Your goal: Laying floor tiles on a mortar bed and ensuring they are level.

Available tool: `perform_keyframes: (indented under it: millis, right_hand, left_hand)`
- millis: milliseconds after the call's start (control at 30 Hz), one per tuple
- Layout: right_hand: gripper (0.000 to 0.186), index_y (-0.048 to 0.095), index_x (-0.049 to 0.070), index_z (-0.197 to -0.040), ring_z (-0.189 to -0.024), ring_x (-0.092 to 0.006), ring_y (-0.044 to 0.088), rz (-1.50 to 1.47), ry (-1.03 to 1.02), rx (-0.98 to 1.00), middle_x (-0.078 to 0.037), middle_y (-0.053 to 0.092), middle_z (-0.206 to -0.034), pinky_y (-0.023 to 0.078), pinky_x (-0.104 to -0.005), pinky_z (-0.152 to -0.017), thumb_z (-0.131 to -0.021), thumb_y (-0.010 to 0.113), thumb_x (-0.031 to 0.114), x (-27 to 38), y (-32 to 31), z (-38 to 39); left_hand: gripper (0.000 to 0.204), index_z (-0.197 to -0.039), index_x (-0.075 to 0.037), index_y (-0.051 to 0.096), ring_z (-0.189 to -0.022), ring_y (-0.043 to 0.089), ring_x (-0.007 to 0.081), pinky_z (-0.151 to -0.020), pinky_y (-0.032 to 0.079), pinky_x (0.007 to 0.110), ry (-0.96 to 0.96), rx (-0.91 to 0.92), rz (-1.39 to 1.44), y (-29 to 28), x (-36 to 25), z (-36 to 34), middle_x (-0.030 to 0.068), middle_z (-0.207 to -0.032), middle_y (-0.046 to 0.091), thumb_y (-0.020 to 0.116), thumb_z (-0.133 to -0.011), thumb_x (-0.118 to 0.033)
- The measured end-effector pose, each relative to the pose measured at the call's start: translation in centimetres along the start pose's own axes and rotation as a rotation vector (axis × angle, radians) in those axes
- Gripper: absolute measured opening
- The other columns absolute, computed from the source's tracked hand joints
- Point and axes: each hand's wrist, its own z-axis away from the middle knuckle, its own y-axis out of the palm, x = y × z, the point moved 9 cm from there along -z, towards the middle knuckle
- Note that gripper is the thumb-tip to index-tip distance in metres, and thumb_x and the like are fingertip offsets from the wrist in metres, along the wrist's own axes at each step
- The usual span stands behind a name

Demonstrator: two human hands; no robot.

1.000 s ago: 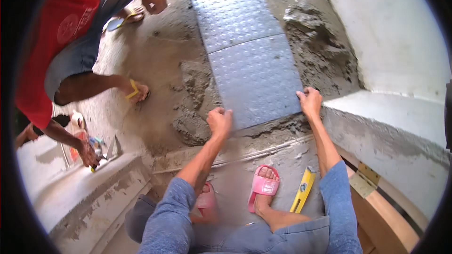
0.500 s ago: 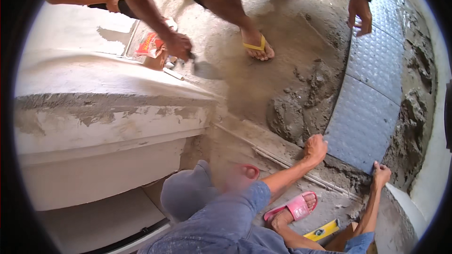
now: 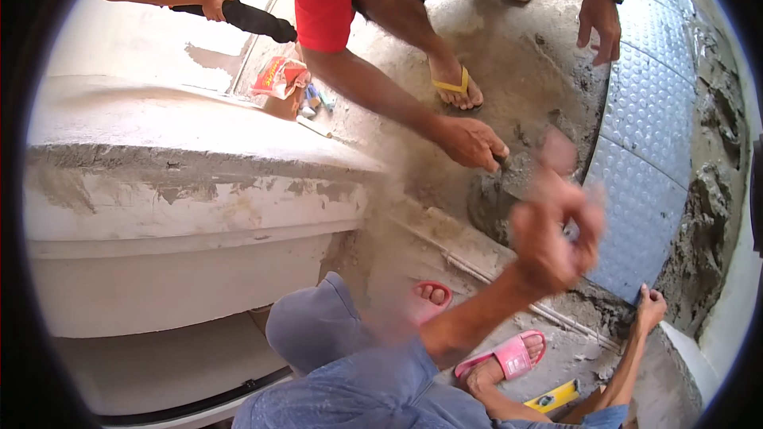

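Studded grey tile (image 3: 636, 214) is lying on wet mortar (image 3: 509, 191); right hand (image 3: 650, 307) is gripping its near corner, left hand (image 3: 556, 230) is hovering blurred just beside its edge, grip unclear. Co-worker's trowel hand (image 3: 470, 143) is working nearby, by concrete ledge (image 3: 183, 167).

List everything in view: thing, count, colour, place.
studded floor tiles: at least two, grey-blue, laid in a row at right
wet mortar: grey heaps beside the tiles
concrete ledge: one, pale grey, left
spirit level: one, yellow, on the floor at the bottom
packet: one, red, on the floor past the ledge
co-worker's hand: one, at the mortar heap with a tool, too blurred to name
co-worker's sandal: one, yellow, upper centre
pink sandals: two, on the person's own feet
left hand: raised and blurred, fingers curled, nothing seen in it
right hand: on the near tile corner
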Motion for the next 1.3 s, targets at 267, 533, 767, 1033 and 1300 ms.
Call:
perform_keyframes:
  millis: [267,533,767,1033,1300]
  right_hand:
    - [0.033,0.067,-0.002,-0.073,-0.059,-0.0194,0.052,-0.091,0.06,0.085,-0.009,0.06,-0.062,0.043,-0.0382,-0.059,-0.078,0.072,0.03,4.6,-1.4,1.5]
    - [0.046,0.071,-0.003,-0.096,-0.083,-0.0321,0.068,-0.007,0.161,-0.068,-0.02,0.07,-0.089,0.051,-0.0388,-0.079,-0.069,0.079,0.034,4.9,-3.8,2.8]
    - [0.053,0.068,-0.007,-0.102,-0.087,-0.0309,0.068,-0.049,0.173,0.041,-0.023,0.07,-0.092,0.05,-0.0372,-0.082,-0.068,0.081,0.032,5.1,-3.3,2.5]
    - [0.046,0.065,-0.003,-0.079,-0.074,-0.0246,0.065,-0.124,0.291,0.014,-0.017,0.068,-0.077,0.051,-0.0368,-0.069,-0.062,0.085,0.035,3.8,-3.9,2.0]
    - [0.053,0.062,-0.002,-0.078,-0.07,-0.025,0.063,-0.177,0.33,0.049,-0.017,0.066,-0.075,0.051,-0.0373,-0.067,-0.058,0.088,0.039,3.5,-3.5,1.5]
  left_hand:
    - [0.043,-0.116,0.012,0.055,-0.078,0.063,0.02,-0.067,0.051,0.038,0.129,-0.161,-0.519,-27.1,10.8,-23.2,0.0154,-0.087,0.062,0.058,-0.087,-0.019]
    - [0.016,-0.091,-0.002,0.071,-0.066,0.055,0.0078,-0.059,0.045,0.027,-0.74,0.586,-0.171,7.6,12.8,12.6,0.0008,-0.068,0.062,0.064,-0.089,-0.017]
    - [0.033,-0.099,0.005,0.069,-0.076,0.066,0.0336,-0.074,0.05,0.042,-0.214,0.487,-0.59,9.3,19.1,21.5,0.0197,-0.078,0.068,0.071,-0.077,-0.019]
    - [0.042,-0.083,0.004,0.068,-0.073,0.065,0.0333,-0.07,0.049,0.044,-0.59,0.611,-0.547,10.5,21.4,21.2,0.019,-0.075,0.067,0.077,-0.071,-0.035]
    - [0.044,-0.07,0.001,0.059,-0.071,0.063,0.0385,-0.07,0.047,0.047,-0.649,0.688,-0.603,11.1,22.3,20.5,0.0207,-0.067,0.064,0.078,-0.069,-0.039]
